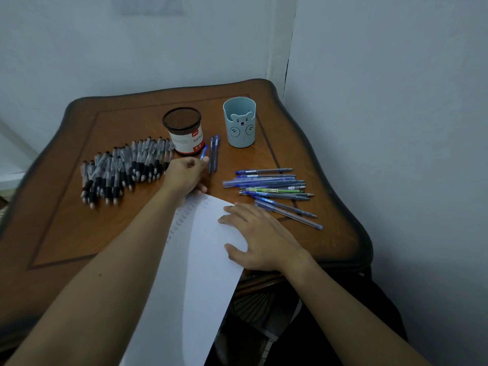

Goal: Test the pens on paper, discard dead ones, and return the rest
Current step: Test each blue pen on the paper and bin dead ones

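Head: cup label ("Ball Pe…")

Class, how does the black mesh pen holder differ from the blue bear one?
The mesh pot is black wire with a white-and-red label; the bear cup is solid pale blue with a bear face. The mesh pot's rim is level; the bear cup's dips at the front. Both stand upright on the table.
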Demonstrator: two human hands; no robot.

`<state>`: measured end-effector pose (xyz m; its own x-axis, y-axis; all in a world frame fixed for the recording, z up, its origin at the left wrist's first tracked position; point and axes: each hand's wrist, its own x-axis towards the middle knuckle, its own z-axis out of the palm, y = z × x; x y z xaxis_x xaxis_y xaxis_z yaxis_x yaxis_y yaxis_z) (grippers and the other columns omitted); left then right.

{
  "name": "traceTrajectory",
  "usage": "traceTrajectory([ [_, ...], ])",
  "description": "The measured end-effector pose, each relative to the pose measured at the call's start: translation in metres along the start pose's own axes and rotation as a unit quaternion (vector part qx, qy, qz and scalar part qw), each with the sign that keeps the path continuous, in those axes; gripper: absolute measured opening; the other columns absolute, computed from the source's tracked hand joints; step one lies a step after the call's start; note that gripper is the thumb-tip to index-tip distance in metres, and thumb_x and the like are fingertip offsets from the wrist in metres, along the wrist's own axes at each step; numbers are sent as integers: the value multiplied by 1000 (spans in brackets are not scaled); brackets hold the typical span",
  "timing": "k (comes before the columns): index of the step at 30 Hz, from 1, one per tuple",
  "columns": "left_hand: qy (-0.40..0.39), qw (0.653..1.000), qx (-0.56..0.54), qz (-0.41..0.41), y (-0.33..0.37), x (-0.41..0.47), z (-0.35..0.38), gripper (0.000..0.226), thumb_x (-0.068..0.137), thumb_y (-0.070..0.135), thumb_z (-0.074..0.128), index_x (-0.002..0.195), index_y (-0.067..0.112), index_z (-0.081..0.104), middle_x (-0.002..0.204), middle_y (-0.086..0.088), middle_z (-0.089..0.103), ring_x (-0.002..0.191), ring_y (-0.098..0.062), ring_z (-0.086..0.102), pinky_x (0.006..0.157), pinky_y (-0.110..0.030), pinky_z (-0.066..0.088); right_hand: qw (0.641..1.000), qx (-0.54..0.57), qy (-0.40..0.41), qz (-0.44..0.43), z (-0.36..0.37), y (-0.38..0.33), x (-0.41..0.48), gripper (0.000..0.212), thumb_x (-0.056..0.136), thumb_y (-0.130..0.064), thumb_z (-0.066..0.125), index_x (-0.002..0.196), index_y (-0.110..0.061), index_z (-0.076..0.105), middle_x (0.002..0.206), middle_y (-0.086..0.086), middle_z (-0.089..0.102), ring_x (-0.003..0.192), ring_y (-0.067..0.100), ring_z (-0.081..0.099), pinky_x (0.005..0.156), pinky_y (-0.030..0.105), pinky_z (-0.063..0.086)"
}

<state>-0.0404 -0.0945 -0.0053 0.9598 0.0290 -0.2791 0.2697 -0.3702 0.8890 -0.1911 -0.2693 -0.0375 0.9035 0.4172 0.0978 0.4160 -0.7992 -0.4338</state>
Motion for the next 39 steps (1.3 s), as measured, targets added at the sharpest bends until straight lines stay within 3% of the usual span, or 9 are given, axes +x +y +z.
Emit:
traceTrajectory([
  [3,61,989,134,29,7,7,2,45,103,50,46,99,11,68,86,-6,65,67,-24,67,71,-38,58,1000,3,-7,5,0,1,1,59,93,-51,55,146,-30,43,159,-7,32,149,12,20,117,31,6],
  [6,92,974,200,60,14,13,6,37,104,30,44,112,1,65,102,-9,64,101,-33,64,91,-43,55,1000,4,-7,6,1,1,1,60,93,-52,55,147,-30,43,159,-7,32,149,12,20,116,31,6],
  [8,66,960,258,93,18,16,9,26,97,15,51,114,1,64,108,-18,65,98,-35,64,86,-47,58,1000,4,-5,6,1,1,1,59,92,-52,55,146,-29,43,159,-7,33,149,12,21,117,31,7],
  [12,30,938,326,113,18,16,15,32,95,4,57,126,7,62,115,-19,64,102,-32,63,86,-48,58,1000,3,-3,5,1,0,0,59,93,-51,55,146,-29,44,159,-7,33,148,12,20,116,29,6],
  [16,17,936,309,169,10,17,16,32,98,7,49,128,11,61,106,-16,65,95,-32,65,84,-47,58,1000,3,-6,4,1,1,1,59,93,-51,55,147,-29,43,159,-7,32,149,12,20,116,30,5],
  [21,57,905,328,264,1,12,26,27,100,25,59,125,23,69,123,-7,57,119,-28,48,100,-52,43,1000,4,-1,2,0,1,0,59,93,-51,55,146,-29,44,159,-7,33,148,12,21,120,34,11],
  [27,-79,850,442,276,12,5,38,34,104,37,48,136,43,59,133,1,53,122,-25,39,95,-43,32,1000,-2,5,1,1,0,0,58,93,-50,56,146,-28,45,158,-6,35,147,12,23,116,29,7],
  [31,-46,870,415,263,13,8,36,26,100,35,58,123,37,70,126,0,58,120,-27,44,95,-45,35,1000,-2,3,0,1,1,1,58,93,-50,56,146,-28,45,158,-5,35,147,13,23,116,30,8],
  [39,-17,866,418,275,9,8,32,22,98,31,63,116,27,75,120,-3,62,115,-27,49,95,-48,44,1000,1,5,2,1,0,0,58,92,-50,56,145,-29,45,158,-6,34,148,12,22,120,33,12],
])
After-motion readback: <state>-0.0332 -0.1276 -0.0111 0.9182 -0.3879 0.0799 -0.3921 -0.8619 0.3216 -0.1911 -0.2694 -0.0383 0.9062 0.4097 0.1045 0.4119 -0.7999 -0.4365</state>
